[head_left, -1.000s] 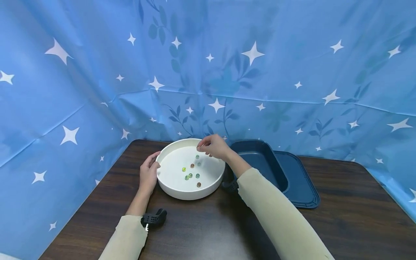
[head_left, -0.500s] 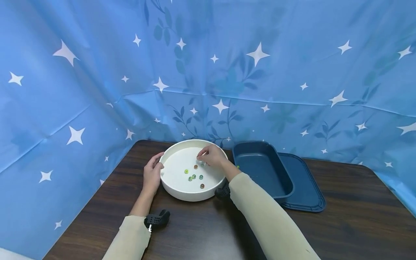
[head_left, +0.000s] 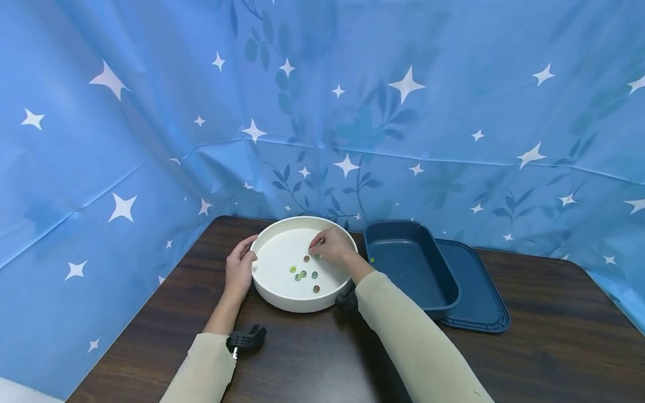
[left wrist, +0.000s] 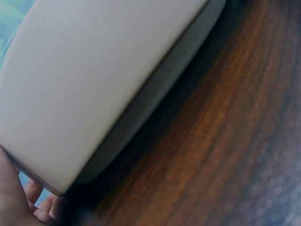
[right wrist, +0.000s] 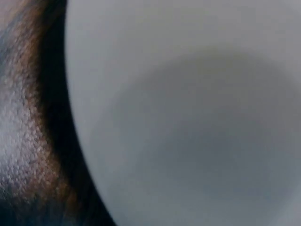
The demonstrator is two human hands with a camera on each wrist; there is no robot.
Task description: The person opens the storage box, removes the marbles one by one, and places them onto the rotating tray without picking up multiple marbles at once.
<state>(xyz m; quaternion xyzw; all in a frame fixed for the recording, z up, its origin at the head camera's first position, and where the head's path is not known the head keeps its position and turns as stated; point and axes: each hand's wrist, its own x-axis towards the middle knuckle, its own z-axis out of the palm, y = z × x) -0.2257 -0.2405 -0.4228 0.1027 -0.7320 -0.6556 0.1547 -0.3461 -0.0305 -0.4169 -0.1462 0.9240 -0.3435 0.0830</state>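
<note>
A round white tray with a raised wall stands on the table, with several glass marbles in green, yellow-green and orange-brown scattered on its floor. My left hand grips the tray's left side, thumb near the rim and fingers along the outer wall; the left wrist view shows that wall close up. Over the tray's right half, my right hand has thumb and fingers pinched low around a small marble, mostly hidden by the fingertips. Only the blurred tray appears in the right wrist view, without fingers.
Right of the tray is a deep dark blue pan with a yellow-green marble by its left wall. It overlaps a flat blue lid or tray. A starred blue curtain hangs behind the dark wooden table.
My right hand has come down and slightly nearer inside the white tray, covering a green marble that was in sight. The left hand keeps its grip. The whole head view has shifted a little.
</note>
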